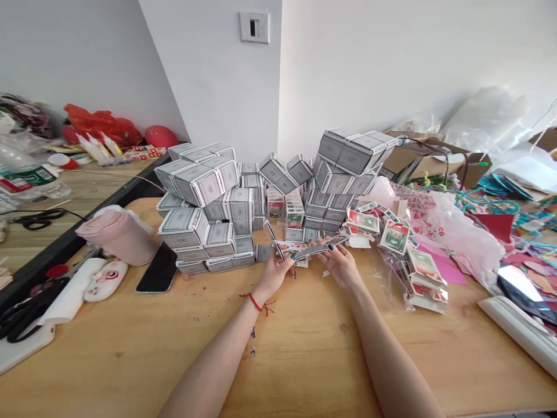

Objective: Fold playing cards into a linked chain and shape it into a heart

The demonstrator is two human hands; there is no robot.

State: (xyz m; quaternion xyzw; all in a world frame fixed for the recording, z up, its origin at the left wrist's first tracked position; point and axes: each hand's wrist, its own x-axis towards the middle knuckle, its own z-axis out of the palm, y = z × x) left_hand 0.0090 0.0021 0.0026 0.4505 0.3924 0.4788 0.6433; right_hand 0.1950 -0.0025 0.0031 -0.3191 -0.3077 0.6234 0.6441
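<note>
Close beside left hand point(274, 277), square-edged card blocks point(220, 239)

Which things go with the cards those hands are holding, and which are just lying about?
Probably part of the job:
Playing cards in left hand and right hand
Stacked card blocks
Card packs

Seemingly just lying about:
Pink cup
Phone
Plastic bottle

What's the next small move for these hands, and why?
I'd probably ease the right hand toward the left hand: both pinch cards that splay at different angles, not squared up like the stacked boxes.
</note>
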